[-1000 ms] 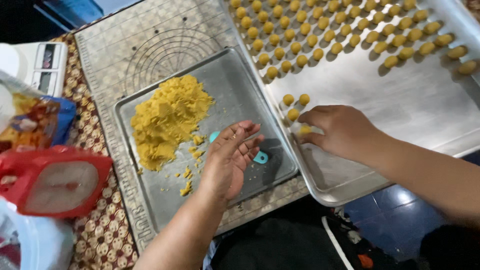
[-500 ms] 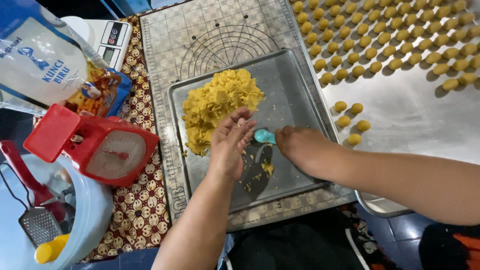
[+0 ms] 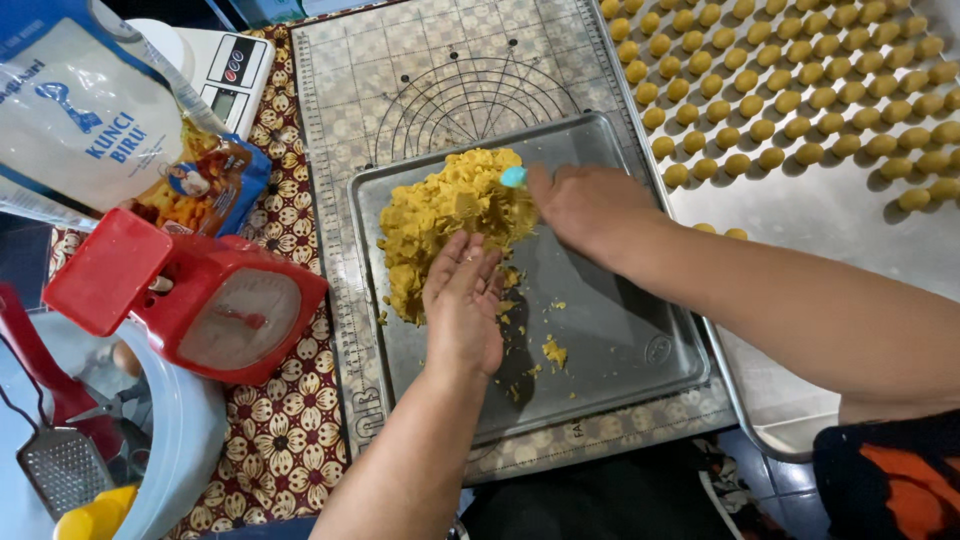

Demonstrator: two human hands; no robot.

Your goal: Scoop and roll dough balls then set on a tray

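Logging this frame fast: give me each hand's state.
Left hand: open, palm up beside the yellow dough pile.
Right hand: closed on a small turquoise scoop.

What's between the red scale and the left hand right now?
In the head view, the patterned mat, the tray's left rim and the near edge of the yellow dough lie between the red scale and the left hand.

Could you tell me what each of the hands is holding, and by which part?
The right hand grips a small teal tool; the hold is hidden. The left hand holds nothing, lying open beside the dough.
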